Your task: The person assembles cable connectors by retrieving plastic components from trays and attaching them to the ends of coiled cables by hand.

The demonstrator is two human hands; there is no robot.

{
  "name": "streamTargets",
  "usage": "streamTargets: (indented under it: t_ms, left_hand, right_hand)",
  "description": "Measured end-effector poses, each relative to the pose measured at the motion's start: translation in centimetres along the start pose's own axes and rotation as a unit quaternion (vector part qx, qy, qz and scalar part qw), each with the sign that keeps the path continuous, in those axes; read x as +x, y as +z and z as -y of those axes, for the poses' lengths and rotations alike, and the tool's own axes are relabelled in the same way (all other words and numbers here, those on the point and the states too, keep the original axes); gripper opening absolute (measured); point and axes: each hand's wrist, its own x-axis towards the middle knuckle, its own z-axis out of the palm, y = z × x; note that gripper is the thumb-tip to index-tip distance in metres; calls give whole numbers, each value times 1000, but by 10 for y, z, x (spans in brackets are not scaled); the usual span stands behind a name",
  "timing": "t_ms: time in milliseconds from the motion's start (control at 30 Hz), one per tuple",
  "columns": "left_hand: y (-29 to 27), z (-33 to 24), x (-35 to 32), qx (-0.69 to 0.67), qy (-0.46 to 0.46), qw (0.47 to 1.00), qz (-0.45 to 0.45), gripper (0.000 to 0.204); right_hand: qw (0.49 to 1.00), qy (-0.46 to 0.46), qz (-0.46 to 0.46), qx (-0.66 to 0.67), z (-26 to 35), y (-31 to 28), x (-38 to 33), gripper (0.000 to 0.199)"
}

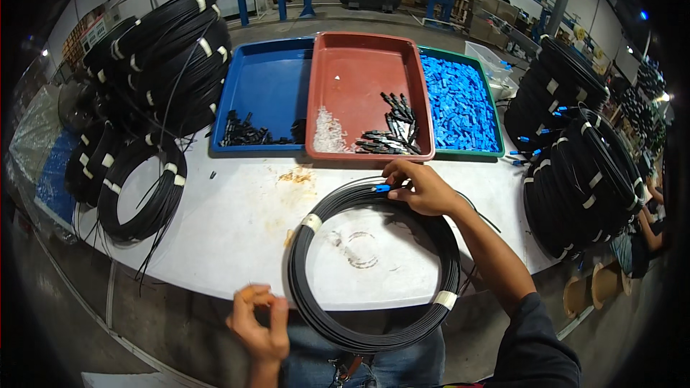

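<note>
A coil of black cable (298, 273), bound with white tape bands, lies in front of me, its near side hanging past the table edge over my lap. My right hand (424, 188) is at the coil's far side, thumb and fingers closed on a small blue connector (382, 188) at a cable end. My left hand (260, 323) is raised to the left of the coil, off the table's near edge. Its fingers are loosely curled, with a gap to the thumb, and nothing shows in them.
Across the white table (237, 208) stand a blue tray (266, 79) with black parts, a red tray (363, 65) with black and clear pieces, and a green tray (496, 129) full of blue connectors. Black cable coils pile up left (165, 65) and right (582, 179).
</note>
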Motion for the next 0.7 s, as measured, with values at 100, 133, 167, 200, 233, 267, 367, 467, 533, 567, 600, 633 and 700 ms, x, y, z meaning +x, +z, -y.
streamTargets:
  t_ms: [100, 133, 167, 200, 233, 267, 367, 467, 533, 567, 600, 633, 700]
  left_hand:
    - [3, -10, -55, -178, -188, 964, 59, 58]
    - [9, -9, -69, -276, -225, 932, 62, 66]
    - [17, -8, -80, -371, -258, 890, 63, 74]
    - [26, -13, -84, -444, -258, 855, 66, 78]
    - [33, -18, -86, -514, -256, 816, 69, 83]
    - [39, -20, -87, -543, -263, 795, 68, 85]
    - [42, -41, -75, -538, -230, 810, 37, 93]
    - [24, -64, -55, -530, -115, 840, 7, 102]
    - [5, -85, -31, -463, -88, 881, -51, 117]
    - [-7, -90, -18, -400, -72, 912, -59, 117]
    - [-17, -93, -12, -331, -30, 942, -55, 118]
    - [-24, -90, -7, -253, 13, 966, -54, 120]
    - [-37, -103, -4, 18, 137, 977, -161, 117]
  right_hand:
    - [996, 46, 35, 63, -2, 0, 3, 49]
    - [999, 7, 48, -5, 5, 0, 3, 55]
    - [995, -34, 61, -72, 14, 2, 3, 62]
    - [988, -19, 80, -134, 27, 5, 5, 64]
    - [987, -23, 81, -136, 33, 12, 10, 64]
    - [979, -4, 83, -186, 34, 13, 13, 61]
    - [967, -3, 80, -243, 31, 10, 19, 51]
    - [980, -76, -33, -179, 73, -10, 19, 65]
    - [988, -44, -85, -123, 136, -26, 8, 77]
    - [988, -47, -117, -89, 154, -33, 3, 85]
    - [982, -96, -144, -80, 172, -40, -8, 86]
    - [973, -148, -166, -65, 181, -43, -14, 87]
    - [947, -243, -201, -65, 190, -48, -37, 87]
